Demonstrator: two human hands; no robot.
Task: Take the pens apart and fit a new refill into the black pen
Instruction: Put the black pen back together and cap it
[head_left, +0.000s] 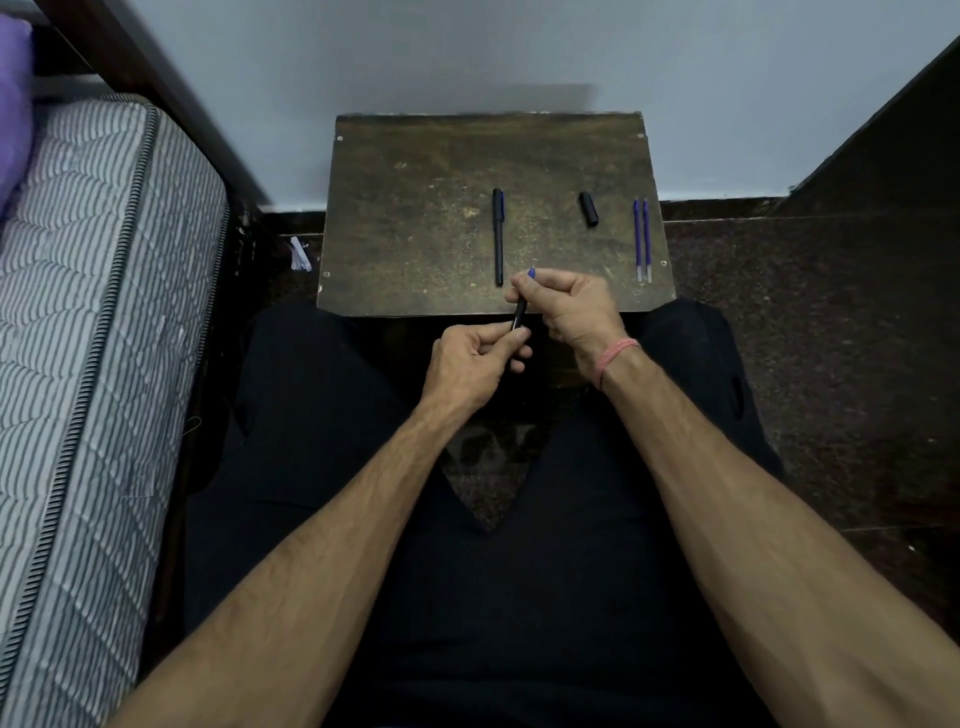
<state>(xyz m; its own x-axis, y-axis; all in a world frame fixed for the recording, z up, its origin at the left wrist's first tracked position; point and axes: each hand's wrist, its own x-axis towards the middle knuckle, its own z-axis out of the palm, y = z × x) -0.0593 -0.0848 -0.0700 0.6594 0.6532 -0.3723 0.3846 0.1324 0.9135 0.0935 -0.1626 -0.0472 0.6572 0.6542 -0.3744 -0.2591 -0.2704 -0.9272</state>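
A small brown tabletop (415, 171) is seen from above, and every place here is told from it. A black pen barrel (519, 315) is held just past the tabletop's near edge, over the person's lap. Its lower end is pinched by the curled fingers and thumb of the left hand (475, 366). Its upper end is hidden in the right hand (571, 306), whose fingers are curled tight around it. A small blue tip (531, 272) is seen poking out at the top of the right hand, over the tabletop's near edge. It cannot be told if this tip is part of a refill.

A second black pen (498, 236), with its cap on, is laid near the middle of the tabletop, pointing from the far side to the near side. A loose black cap (588, 209) is laid to the right of it, well apart. Two blue refills (642, 240) are laid side by side close to the tabletop's right edge, almost touching each other.

A pink band (615, 353) is worn on the right wrist. A striped mattress (93, 291) is seen to the left of the tabletop. A pale wall (467, 52) is seen behind the tabletop, and a dark floor (805, 312) is seen to its right.
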